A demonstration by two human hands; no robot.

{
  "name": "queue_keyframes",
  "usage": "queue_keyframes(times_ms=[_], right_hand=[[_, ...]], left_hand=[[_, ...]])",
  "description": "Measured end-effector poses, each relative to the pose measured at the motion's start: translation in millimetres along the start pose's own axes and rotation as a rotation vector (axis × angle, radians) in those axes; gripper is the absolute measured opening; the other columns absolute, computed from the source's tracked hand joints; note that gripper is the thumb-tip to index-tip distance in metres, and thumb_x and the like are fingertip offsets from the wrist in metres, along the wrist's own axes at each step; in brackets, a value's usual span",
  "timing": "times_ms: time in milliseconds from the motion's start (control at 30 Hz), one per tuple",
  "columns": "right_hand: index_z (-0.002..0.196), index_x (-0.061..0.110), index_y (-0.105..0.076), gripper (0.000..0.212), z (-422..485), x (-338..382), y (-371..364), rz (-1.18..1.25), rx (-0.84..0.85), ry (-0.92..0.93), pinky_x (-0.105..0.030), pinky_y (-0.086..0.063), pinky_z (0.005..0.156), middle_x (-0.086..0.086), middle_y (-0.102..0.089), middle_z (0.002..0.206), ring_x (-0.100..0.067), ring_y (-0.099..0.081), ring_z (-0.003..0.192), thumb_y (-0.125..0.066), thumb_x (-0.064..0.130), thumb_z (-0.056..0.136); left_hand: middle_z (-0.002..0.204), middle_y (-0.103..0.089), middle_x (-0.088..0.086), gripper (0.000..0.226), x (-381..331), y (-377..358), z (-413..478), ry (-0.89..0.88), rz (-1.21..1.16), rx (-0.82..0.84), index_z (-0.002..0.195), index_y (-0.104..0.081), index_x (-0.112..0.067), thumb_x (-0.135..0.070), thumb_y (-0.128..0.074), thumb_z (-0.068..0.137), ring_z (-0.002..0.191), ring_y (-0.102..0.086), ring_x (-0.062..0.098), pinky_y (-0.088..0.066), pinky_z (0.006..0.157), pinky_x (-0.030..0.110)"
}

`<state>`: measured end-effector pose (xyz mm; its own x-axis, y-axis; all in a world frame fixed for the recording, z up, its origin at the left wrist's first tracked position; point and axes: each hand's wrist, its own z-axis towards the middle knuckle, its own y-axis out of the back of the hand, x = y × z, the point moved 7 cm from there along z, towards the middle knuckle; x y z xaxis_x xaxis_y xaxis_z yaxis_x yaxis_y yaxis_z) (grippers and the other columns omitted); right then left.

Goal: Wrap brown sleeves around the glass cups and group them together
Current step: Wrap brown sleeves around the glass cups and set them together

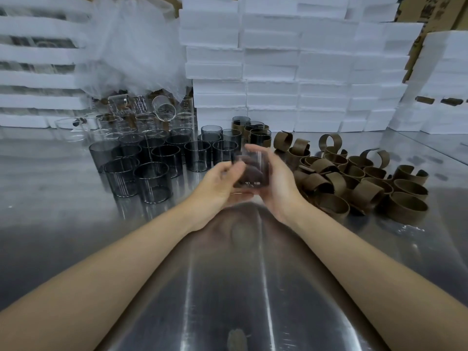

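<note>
A smoky glass cup (pixel 249 171) with a brown sleeve around it sits between my two hands above the steel table, blurred by motion. My left hand (pixel 220 186) grips its left side with curled fingers. My right hand (pixel 274 181) cups its right side, fingers curved over the rim. Bare smoky cups (pixel 152 163) stand grouped at the left. A few sleeved cups (pixel 255 131) stand behind my hands. A heap of loose curled brown sleeves (pixel 362 178) lies at the right.
Clear glass cups (pixel 141 115) are piled at the back left under a plastic bag (pixel 131 46). Stacks of white foam boxes (pixel 291 67) wall the back of the steel table (pixel 228 287). Cardboard shows at the top right.
</note>
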<state>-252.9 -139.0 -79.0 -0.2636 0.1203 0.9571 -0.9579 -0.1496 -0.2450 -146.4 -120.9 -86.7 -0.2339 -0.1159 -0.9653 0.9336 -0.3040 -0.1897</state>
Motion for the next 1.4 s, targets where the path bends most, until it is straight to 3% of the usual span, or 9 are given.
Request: queue_keyframes(times_ms=[133, 233, 400, 567, 767, 900, 1067, 1233, 1400], right_hand=[[0.138, 0.019, -0.039, 0.056, -5.9, 5.2, -10.3, -0.458, 0.079, 0.258, -0.021, -0.056, 0.072, -0.002, -0.059, 0.113, -0.006, -0.066, 0.084, -0.037, -0.012, 0.091], [0.148, 0.024, -0.019, 0.079, -8.3, -5.4, -22.2, -0.668, 0.162, 0.288, -0.012, -0.05, 0.081, 0.02, -0.051, 0.113, 0.003, -0.062, 0.091, -0.06, -0.003, 0.087], [0.108, 0.023, -0.041, 0.052, -2.9, 2.1, -5.0, -0.718, -0.042, 0.32, -0.021, -0.05, 0.065, 0.01, -0.06, 0.09, -0.001, -0.061, 0.071, -0.079, 0.024, 0.073], [0.102, 0.016, -0.044, 0.021, -5.2, 5.6, -4.3, -0.934, -0.05, 0.355, -0.034, -0.048, 0.061, 0.001, -0.061, 0.08, -0.021, -0.059, 0.072, -0.057, 0.018, 0.086], [0.083, 0.028, -0.036, 0.034, -16.6, 10.8, -22.5, -0.957, 0.085, 0.466, -0.021, -0.035, 0.052, 0.009, -0.053, 0.068, -0.005, -0.051, 0.062, -0.066, 0.036, 0.068], [0.08, 0.036, -0.033, 0.046, -20.2, 5.8, -29.4, -0.978, 0.177, 0.456, -0.022, -0.041, 0.054, 0.011, -0.056, 0.072, -0.002, -0.055, 0.068, -0.076, 0.039, 0.065], [0.094, 0.024, -0.046, 0.045, -11.3, -5.9, -17.0, -0.778, 0.188, 0.2, -0.024, -0.049, 0.061, 0.002, -0.066, 0.087, -0.002, -0.063, 0.07, -0.077, 0.047, 0.071], [0.095, 0.013, -0.048, 0.056, -8.8, -6.9, -10.9, -0.67, 0.102, 0.1, -0.02, -0.042, 0.047, -0.003, -0.062, 0.062, -0.011, -0.056, 0.043, -0.054, 0.067, 0.083], [0.107, 0.013, -0.05, 0.063, -4.1, -6.9, -3.3, -0.674, 0.045, -0.021, -0.014, -0.038, 0.038, 0.002, -0.061, 0.051, -0.019, -0.062, 0.043, -0.04, 0.073, 0.088]], left_hand=[[0.094, -0.074, 0.011, 0.046, 0.6, 22.6, 8.0, 0.016, -0.06, -0.211, 0.117, -0.061, -0.015, -0.05, -0.037, 0.1, 0.078, -0.069, 0.023, -0.056, 0.063, 0.024], [0.101, -0.075, 0.006, 0.05, 3.5, 29.5, 7.5, 0.014, 0.102, -0.297, 0.123, -0.061, -0.018, -0.049, -0.027, 0.104, 0.092, -0.071, 0.022, -0.058, 0.077, 0.032], [0.157, -0.026, 0.003, 0.061, -15.1, 15.7, -6.3, -0.241, 0.922, -0.304, 0.154, -0.02, -0.015, -0.049, -0.019, 0.103, 0.144, -0.026, 0.016, -0.019, 0.114, 0.027], [0.162, -0.018, -0.004, 0.051, -24.8, -19.6, -14.6, -0.535, 1.395, -0.038, 0.153, -0.028, -0.016, -0.035, -0.026, 0.106, 0.151, -0.004, 0.011, -0.012, 0.123, 0.034], [0.158, -0.031, 0.002, 0.057, -31.8, 5.1, -12.0, -0.388, 1.06, -0.239, 0.155, -0.021, -0.019, -0.042, -0.03, 0.103, 0.145, -0.027, 0.013, -0.02, 0.113, 0.021], [0.098, -0.069, -0.004, 0.037, -22.2, 32.9, -2.1, -0.055, 0.505, -0.386, 0.108, -0.066, -0.03, -0.05, -0.036, 0.101, 0.098, -0.066, 0.019, -0.049, 0.085, 0.029], [0.085, -0.076, 0.012, 0.044, 9.7, 27.3, 2.6, 0.29, -0.187, -0.282, 0.106, -0.065, -0.013, -0.047, -0.038, 0.102, 0.073, -0.074, 0.024, -0.06, 0.066, 0.035], [0.118, -0.066, 0.023, 0.069, 8.5, 15.3, 2.1, 0.227, -0.209, -0.127, 0.117, -0.061, 0.0, -0.061, -0.035, 0.095, 0.104, -0.063, 0.036, -0.054, 0.091, 0.044], [0.13, -0.053, 0.027, 0.061, 3.4, -2.6, 0.1, 0.113, -0.136, -0.003, 0.135, -0.041, -0.006, -0.05, -0.046, 0.093, 0.076, -0.053, 0.031, -0.051, 0.088, 0.049]])
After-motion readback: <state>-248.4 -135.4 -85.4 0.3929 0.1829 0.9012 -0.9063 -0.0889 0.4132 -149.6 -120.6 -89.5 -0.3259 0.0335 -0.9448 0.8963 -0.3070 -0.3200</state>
